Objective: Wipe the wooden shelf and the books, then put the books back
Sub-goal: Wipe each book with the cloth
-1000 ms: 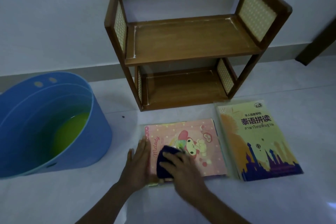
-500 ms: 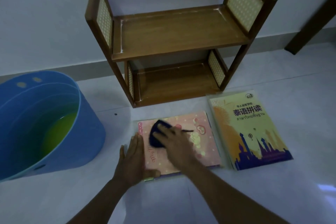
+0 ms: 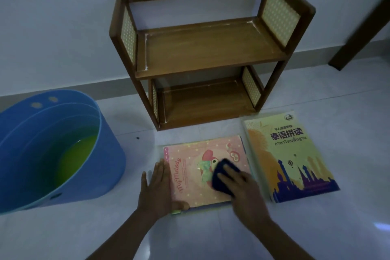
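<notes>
While hands work, blue bucket (image 3: 52, 150) flanks pink book (image 3: 190, 175).

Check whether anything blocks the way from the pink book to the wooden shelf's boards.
Nothing visible does. The pink book lies on the floor just in front of the wooden shelf, whose two boards are bare. The yellow book lies to its right, off that path. Both hands rest on the book.

We see a dim, bluish view, soft and slightly blurred throughout, with straight lines bowing near the edges and a faint glare on the floor (image 3: 377, 225) at right.
</notes>
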Demonstrator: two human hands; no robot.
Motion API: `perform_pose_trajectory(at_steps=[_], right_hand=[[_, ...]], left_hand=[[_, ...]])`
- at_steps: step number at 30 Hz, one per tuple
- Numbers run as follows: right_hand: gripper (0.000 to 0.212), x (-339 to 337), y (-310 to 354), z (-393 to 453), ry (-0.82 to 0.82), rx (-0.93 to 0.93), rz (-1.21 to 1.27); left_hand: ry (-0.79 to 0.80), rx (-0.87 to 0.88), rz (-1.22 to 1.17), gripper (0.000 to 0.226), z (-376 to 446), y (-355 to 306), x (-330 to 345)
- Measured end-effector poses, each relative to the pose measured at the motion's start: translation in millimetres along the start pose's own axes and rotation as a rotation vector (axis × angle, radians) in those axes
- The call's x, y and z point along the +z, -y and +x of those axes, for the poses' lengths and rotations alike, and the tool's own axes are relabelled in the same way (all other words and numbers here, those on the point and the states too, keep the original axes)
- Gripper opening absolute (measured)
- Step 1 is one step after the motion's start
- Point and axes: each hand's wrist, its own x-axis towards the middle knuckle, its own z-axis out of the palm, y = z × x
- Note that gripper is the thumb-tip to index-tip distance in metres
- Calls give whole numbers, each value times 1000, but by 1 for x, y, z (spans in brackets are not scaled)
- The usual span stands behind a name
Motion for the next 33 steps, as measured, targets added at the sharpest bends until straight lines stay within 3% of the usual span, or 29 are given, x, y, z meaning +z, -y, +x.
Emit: perform_pose_trajectory(at_steps=[2,4,7,10,11,14,16,19,20,22,23,24,25,27,28,30,33], right_hand=[[75,-15,-19,-10,-27,175,-5],[78,-23,-19,-18,-56,169,-37],[53,-29,-21,-38,-87,89,55],[25,-29,-17,-63,-176,-99,105],[23,-26,-17,-75,-178,-74,139],[48,48,-49,-116,-148,-73,62],[45,73,-67,-142,128,-133,54],[45,42,-56,-142,272,-61,209],[46,32,-40,-130,224,-51,236],[47,21,-21,-125,128,-241,151],[60,19,-25,-114,-82,-224,89],[70,30,-28,-108,-397,-197,91],[68,28,-24,-104,-548,-198,111],[47,2,-15,-112,-155,-172,221],[34,-17,-13,-112,-97,-92,178],[30,-24,-20,-101,-157,-24,114],[31,-44,-18,-75,-258,78,244]], left_hand=[[-26,-5,48,147,2,-1,-4],[-10,-5,156,144,5,-5,-10],[-154,116,326,126,0,-22,-22],[-200,303,330,97,-8,-37,-20],[-165,323,308,92,-10,-41,-17],[-53,322,326,85,-11,-44,-4],[-22,328,380,81,-9,-40,1],[-79,454,465,57,-10,-39,-4],[-143,552,468,47,-11,-40,-12],[-247,659,357,45,-14,-42,-33],[-254,639,250,52,-17,-44,-50],[-296,577,140,56,-20,-46,-69],[-347,496,18,49,-25,-47,-86],[-299,290,-412,33,-31,-50,-113],[-237,185,-647,38,-31,-49,-120],[-141,47,-902,33,-25,-45,-123],[50,-120,-1183,30,-13,-33,-99]])
